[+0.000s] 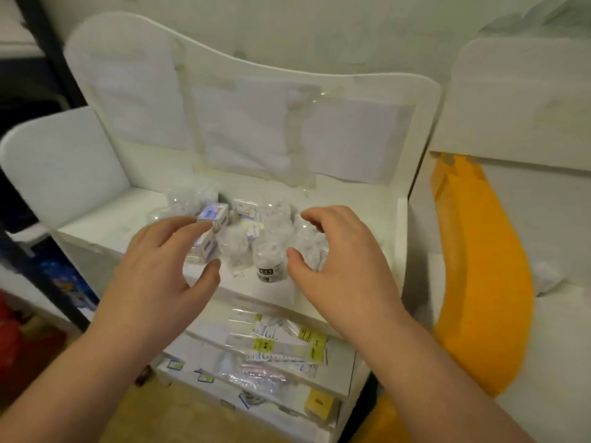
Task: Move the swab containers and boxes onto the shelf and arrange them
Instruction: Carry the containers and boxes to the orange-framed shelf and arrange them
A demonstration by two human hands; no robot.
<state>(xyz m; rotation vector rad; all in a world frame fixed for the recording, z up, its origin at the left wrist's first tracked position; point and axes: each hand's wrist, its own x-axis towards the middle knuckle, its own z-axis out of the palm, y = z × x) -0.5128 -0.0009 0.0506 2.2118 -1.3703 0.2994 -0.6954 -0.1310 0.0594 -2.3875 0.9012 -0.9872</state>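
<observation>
Several clear swab containers [270, 262] and small white-and-blue boxes [213, 215] stand clustered on the white top shelf [105, 225]. My left hand [160, 270] hovers over the left side of the cluster, fingers spread and loosely bent, its fingertips near a box. Over the right side, my right hand [339, 260] reaches with curved fingers close to a clear container [308, 247]. Neither hand plainly grips anything. A container with a dark label stands at the front between my hands.
The shelf has a tall white back panel [256, 123] and side walls. Lower shelves hold flat plastic packets [278, 343] with yellow labels. An orange shape [479, 266] stands to the right. A dark rack [41, 75] is on the left.
</observation>
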